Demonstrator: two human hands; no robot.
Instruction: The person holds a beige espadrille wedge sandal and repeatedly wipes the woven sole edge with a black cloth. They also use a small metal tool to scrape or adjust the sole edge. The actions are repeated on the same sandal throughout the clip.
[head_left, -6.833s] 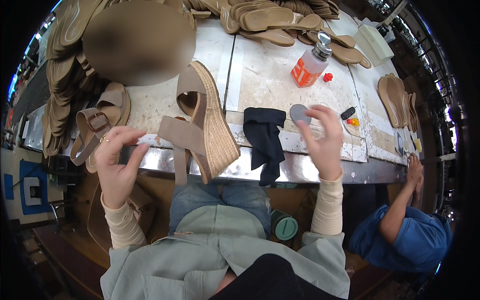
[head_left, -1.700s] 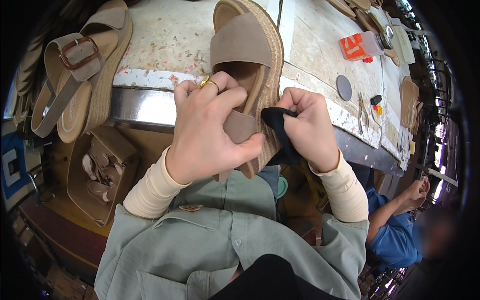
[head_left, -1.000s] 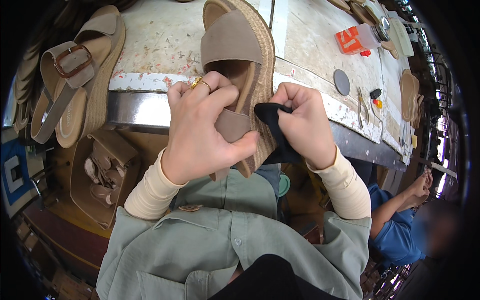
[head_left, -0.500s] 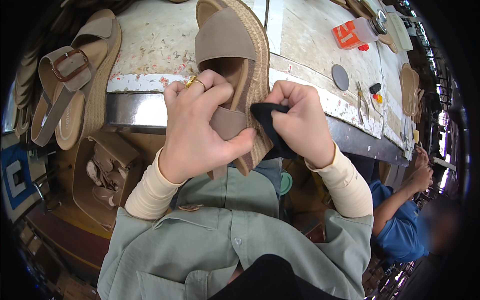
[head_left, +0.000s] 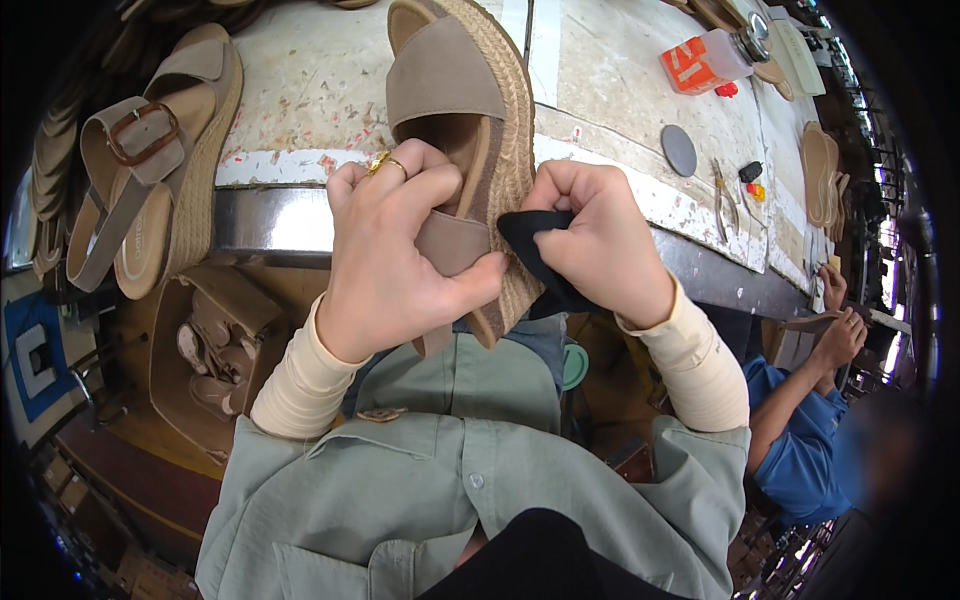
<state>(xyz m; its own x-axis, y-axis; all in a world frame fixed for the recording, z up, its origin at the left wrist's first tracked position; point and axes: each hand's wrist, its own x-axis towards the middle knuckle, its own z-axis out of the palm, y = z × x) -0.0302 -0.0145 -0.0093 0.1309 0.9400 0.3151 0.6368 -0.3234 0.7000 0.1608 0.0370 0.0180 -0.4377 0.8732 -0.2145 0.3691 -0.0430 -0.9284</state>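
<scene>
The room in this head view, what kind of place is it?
Most likely a shoe workshop or factory bench. The left hand grips a tan wedge sandal while the right hand presses a black cloth to it; a matching sandal and loose insoles lie on the worktable.

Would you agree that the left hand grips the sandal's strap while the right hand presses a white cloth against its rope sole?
Not quite: the cloth is black, as the head view shows. The left hand grips the sandal strap and the right hand presses the cloth against the rope sole.
</scene>
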